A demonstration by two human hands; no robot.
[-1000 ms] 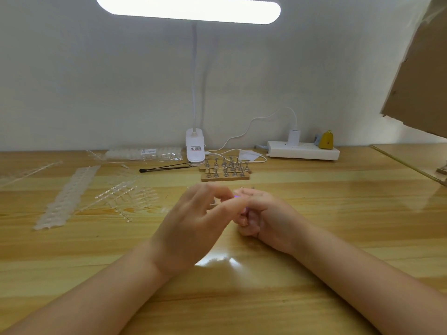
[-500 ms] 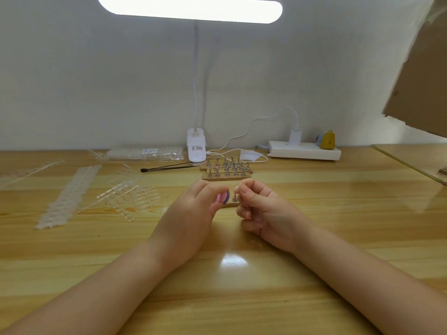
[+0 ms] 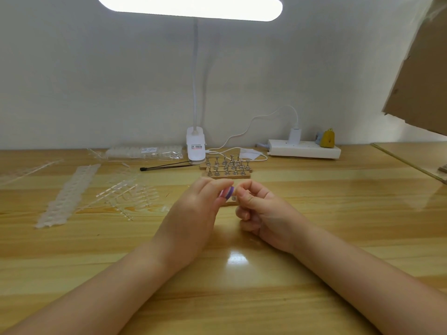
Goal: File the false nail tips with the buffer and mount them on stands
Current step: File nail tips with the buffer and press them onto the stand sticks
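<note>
Head view showed the left hand (image 3: 191, 213) pinching a purple-and-pink buffer (image 3: 227, 192) between thumb and fingers, just above the tabletop (image 3: 338, 213). Right hand (image 3: 263, 211) was curled, fingertips pinched beside the buffer; what they held was too small to make out. Stands (image 3: 226, 166) on wooden bases stood behind both hands, near the lamp clip (image 3: 196, 147)

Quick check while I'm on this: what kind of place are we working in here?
Probably a home or small nail-craft desk, not a salon: a wooden table against a plain wall, a clip-on desk lamp, wooden blocks of metal nail stands, and strips of clear false nail tips.
</note>
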